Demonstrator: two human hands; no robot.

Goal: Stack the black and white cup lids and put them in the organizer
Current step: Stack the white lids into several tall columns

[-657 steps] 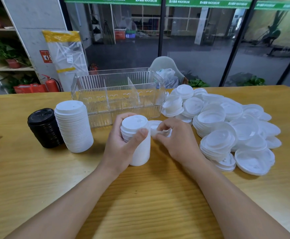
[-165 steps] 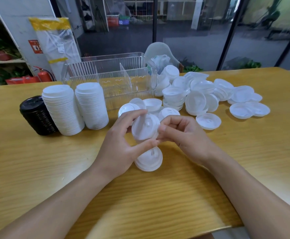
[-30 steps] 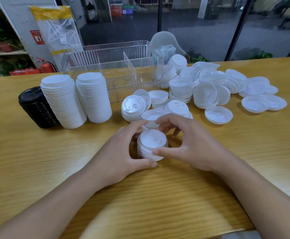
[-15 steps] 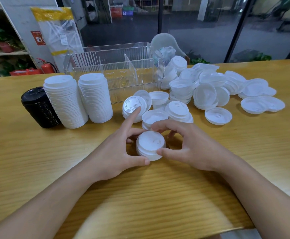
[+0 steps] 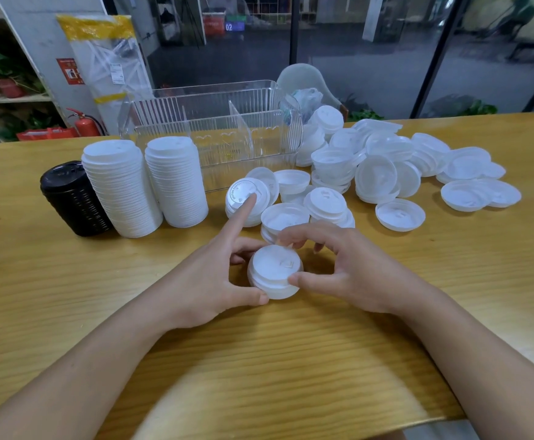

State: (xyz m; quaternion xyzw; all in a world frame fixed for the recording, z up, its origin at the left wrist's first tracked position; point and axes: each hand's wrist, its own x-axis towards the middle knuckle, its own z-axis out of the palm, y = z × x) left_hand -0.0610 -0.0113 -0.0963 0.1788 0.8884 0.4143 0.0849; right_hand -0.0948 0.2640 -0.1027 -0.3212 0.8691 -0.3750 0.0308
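Note:
A short stack of white lids sits on the wooden table in front of me. My left hand grips its left side with thumb and curled fingers, index finger stretched forward. My right hand grips its right side, thumb on the front rim and fingers curled over the back. Two tall white lid stacks and a black lid stack stand at the left. Behind them is the clear, divided organizer, holding no lids. Loose white lids lie spread at the right.
Small lid piles lie just beyond my hands. A single upturned lid rests to the right. A white chair back and a plastic bag stand behind the table's far edge. The near table edge runs below my forearms.
Both hands stay around the short stack. My left index finger has stretched farther toward the lid pile behind. The view has shifted slightly.

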